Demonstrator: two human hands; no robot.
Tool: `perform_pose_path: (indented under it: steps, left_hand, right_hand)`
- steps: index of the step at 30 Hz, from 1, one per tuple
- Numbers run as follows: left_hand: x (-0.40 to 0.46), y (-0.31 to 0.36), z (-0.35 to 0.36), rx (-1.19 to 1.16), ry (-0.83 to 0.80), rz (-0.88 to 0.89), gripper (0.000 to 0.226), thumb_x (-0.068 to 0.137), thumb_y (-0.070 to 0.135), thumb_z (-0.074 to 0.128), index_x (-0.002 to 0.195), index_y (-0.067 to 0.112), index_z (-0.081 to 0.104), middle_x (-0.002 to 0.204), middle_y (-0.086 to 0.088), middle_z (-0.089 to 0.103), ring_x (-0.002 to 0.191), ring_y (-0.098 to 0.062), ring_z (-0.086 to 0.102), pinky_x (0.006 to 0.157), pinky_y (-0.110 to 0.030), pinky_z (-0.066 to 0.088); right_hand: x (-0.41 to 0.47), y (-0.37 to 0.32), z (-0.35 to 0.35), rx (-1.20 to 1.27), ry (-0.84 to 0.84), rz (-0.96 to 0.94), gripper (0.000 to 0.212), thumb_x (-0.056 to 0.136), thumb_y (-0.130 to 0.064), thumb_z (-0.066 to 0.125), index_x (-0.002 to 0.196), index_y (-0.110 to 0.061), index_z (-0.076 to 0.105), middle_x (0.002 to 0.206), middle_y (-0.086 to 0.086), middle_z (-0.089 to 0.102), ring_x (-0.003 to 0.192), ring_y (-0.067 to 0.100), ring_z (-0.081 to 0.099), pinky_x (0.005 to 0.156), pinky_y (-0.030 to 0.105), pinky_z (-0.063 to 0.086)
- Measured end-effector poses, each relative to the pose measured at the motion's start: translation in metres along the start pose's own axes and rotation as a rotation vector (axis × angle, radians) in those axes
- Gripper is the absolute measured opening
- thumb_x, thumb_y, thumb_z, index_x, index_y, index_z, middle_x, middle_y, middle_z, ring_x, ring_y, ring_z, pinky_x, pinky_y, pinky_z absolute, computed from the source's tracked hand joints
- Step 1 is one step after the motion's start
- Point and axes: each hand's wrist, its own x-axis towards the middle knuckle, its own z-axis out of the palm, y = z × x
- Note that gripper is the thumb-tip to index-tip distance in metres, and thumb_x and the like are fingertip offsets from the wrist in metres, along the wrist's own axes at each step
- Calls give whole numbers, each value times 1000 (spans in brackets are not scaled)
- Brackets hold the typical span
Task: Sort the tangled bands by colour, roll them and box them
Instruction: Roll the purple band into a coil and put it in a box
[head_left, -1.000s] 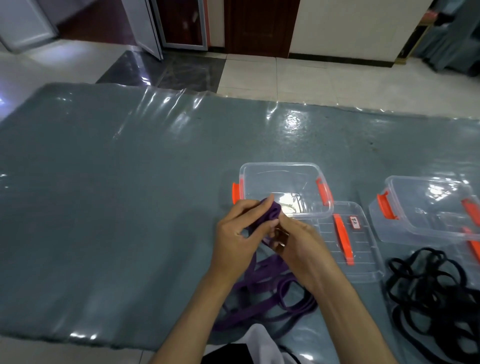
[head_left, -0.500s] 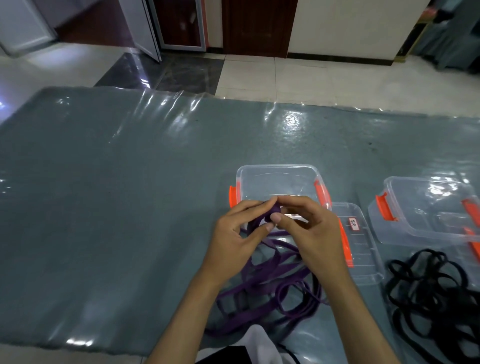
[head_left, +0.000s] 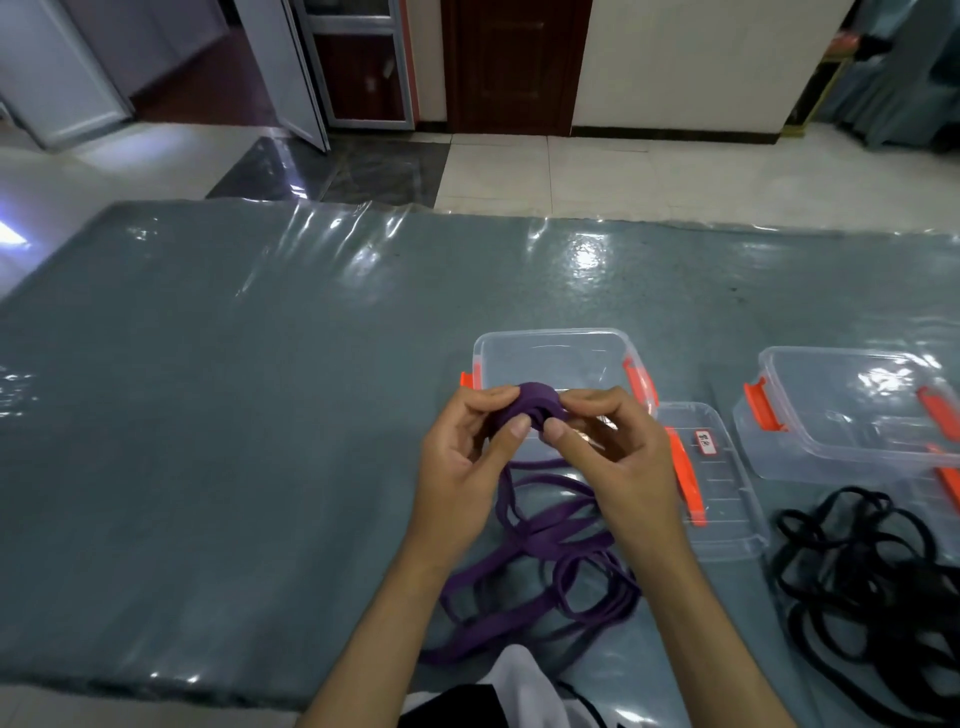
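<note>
A second ago only a short purple fold showed between the fingers; now a small round roll (head_left: 535, 402) sits there, so the winding of the purple band (head_left: 540, 540) has begun and several turns are already on. That puts the task in its rolling step for purple, with most of the band left to take up: its long loose loops trail down from the roll and lie on the grey table cover (head_left: 234, 415) between the forearms. The left hand (head_left: 462, 462) pinches the roll from the left, thumb on the near face and fingers curled over the top; the right hand (head_left: 618, 457) pinches it from the right in the same way, so the roll is held between both thumbs and fingertips, lifted just in front of the open clear box (head_left: 556, 353). The lid (head_left: 727, 499) lies beside it. A black tangle (head_left: 872, 582) waits at the right, near a second box (head_left: 852, 405).
</note>
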Motion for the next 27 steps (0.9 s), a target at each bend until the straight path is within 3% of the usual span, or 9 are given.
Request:
perform_pose_path:
  steps: [3, 5, 9, 12, 14, 16, 19, 22, 27]
  left_hand:
    - [-2, 5, 1, 50, -27, 52, 22, 97, 20, 71, 110, 37, 75, 121, 5, 74, 120, -17, 70, 99, -21, 53]
    - [-3, 4, 4, 100, -34, 102, 20, 99, 18, 69, 114, 29, 75, 124, 3, 70, 122, -23, 68, 101, -27, 53]
    - [-4, 2, 11, 251, -69, 168, 19, 104, 16, 65, 121, 21, 73, 122, 5, 67, 121, -27, 66, 104, -29, 51]
    - [-5, 1, 10, 314, -100, 194, 20, 105, 18, 63, 122, 27, 70, 122, 7, 69, 122, -25, 65, 104, -26, 50]
    - [-8, 3, 13, 245, -98, 144, 23, 104, 20, 65, 122, 35, 67, 122, 7, 71, 121, -22, 68, 102, -26, 52]
    - [-9, 3, 17, 179, -54, 140, 23, 102, 23, 69, 117, 40, 67, 121, 7, 72, 118, -21, 71, 99, -25, 55]
    - [-6, -1, 21, 200, 8, 240, 20, 98, 24, 75, 116, 32, 73, 126, 7, 64, 120, -24, 69, 100, -34, 58]
    - [-1, -5, 25, 194, -21, 245, 28, 94, 21, 79, 119, 31, 74, 123, 5, 67, 119, -26, 68, 103, -42, 56]
    - [12, 0, 12, 46, -129, 164, 38, 89, 7, 80, 113, 36, 78, 115, -5, 71, 113, -25, 70, 101, -32, 55]
  right_hand:
    - [-2, -3, -4, -4, -25, -2, 15, 85, -10, 86, 94, -9, 74, 113, 8, 79, 110, 28, 76, 93, 39, 63]
    - [-4, -5, -6, 1, 7, -10, 17, 84, -9, 87, 95, -15, 75, 109, 7, 80, 106, 27, 77, 91, 39, 63]
    - [-8, -9, -6, -43, -11, -19, 30, 86, -10, 86, 111, -22, 74, 111, 1, 78, 102, 21, 78, 86, 24, 60]
    - [-9, -11, -11, 2, -20, 36, 20, 85, -9, 87, 98, -12, 71, 116, 8, 77, 98, 30, 79, 86, 38, 64]
    - [-8, -16, -14, 29, -32, 48, 17, 86, -9, 85, 94, -11, 71, 113, 12, 78, 95, 34, 79, 82, 47, 66]
    - [-5, -23, -15, -53, -44, -12, 18, 89, -11, 83, 103, -20, 75, 110, 8, 78, 92, 30, 80, 82, 44, 66]
    - [0, -28, -12, -82, -46, -87, 26, 96, -11, 76, 116, -27, 75, 113, 4, 76, 99, 27, 78, 84, 37, 65]
    - [-1, -26, -7, 13, 6, -89, 21, 95, -11, 76, 110, -26, 78, 113, 5, 77, 103, 28, 78, 85, 37, 65]
    - [-1, -23, -10, 0, 27, -66, 22, 84, -22, 86, 104, -29, 81, 111, 5, 80, 109, 24, 76, 92, 31, 61]
